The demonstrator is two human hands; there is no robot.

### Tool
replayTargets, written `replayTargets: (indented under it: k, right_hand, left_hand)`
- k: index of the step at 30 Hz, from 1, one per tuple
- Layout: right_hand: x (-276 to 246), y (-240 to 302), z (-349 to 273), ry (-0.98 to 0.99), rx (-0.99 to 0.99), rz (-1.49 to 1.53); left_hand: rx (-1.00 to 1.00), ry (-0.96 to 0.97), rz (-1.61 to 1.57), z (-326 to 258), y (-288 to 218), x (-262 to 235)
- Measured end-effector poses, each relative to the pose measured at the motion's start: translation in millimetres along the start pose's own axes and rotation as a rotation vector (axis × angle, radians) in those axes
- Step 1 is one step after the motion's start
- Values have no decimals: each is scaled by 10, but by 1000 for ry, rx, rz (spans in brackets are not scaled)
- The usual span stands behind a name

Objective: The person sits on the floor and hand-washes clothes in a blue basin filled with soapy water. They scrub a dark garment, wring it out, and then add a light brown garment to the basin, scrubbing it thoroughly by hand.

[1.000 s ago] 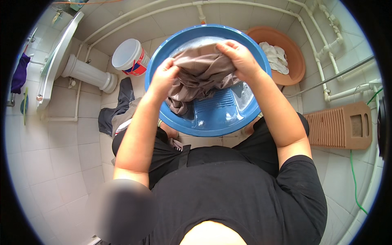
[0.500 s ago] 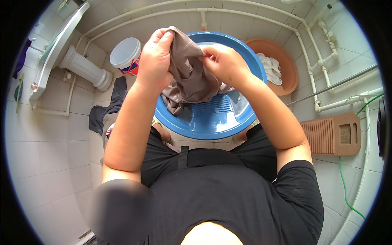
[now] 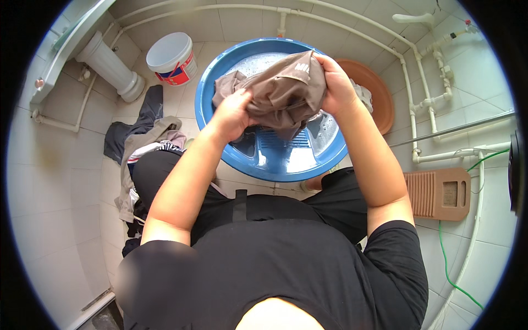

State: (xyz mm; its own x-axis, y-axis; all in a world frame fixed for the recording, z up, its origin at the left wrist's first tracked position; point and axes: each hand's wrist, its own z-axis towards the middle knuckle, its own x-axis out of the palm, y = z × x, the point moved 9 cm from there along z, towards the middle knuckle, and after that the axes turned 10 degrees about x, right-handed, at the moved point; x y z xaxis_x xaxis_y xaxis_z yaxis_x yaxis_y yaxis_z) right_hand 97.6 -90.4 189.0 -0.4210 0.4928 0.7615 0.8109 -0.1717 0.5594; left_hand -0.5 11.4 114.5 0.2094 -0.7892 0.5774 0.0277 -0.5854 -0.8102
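Observation:
A wet-looking brown garment (image 3: 286, 91) is bunched up over the blue basin (image 3: 258, 168), with a small white mark on its upper right part. My left hand (image 3: 234, 115) grips its left side, fingers partly hidden in the folds. At the garment's right edge my right hand (image 3: 338, 88) is closed on the cloth, thumb on top. Below the garment the ridged washboard part (image 3: 283, 143) of the basin shows. Soapy water with foam (image 3: 256, 63) lies behind and to the right of the cloth.
An orange basin (image 3: 385, 104) with white cloth stands behind on the right. A white bucket (image 3: 170, 55) is at the far left. Clothes (image 3: 148, 140) lie heaped on the floor by my left leg. A brown washboard (image 3: 440, 192) leans at right, near white pipes (image 3: 410, 99).
Both hands have spread apart and the garment, earlier held up high at the left, is now lower and stretched between them. My right hand has moved to the right along the cloth.

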Motion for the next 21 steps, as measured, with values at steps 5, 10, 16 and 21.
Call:
replayTargets:
  k: [5,10,16,21]
  right_hand:
    - [-1401,110,40,-749,-92,-1226]
    - [-412,-297,-86,-423,-419,-1286]
    - [-758,-528,60,-334,-183,-1191]
    - [-762,-456,-73,-256,29,-87]
  left_hand:
    - [-100,-23,-579,115,259,-248]
    - [-192,-124,-563,-68,605,-349]
    - [-99,-83,-370,-118,254,-177]
    - [165,-121,1026,7,1,-659]
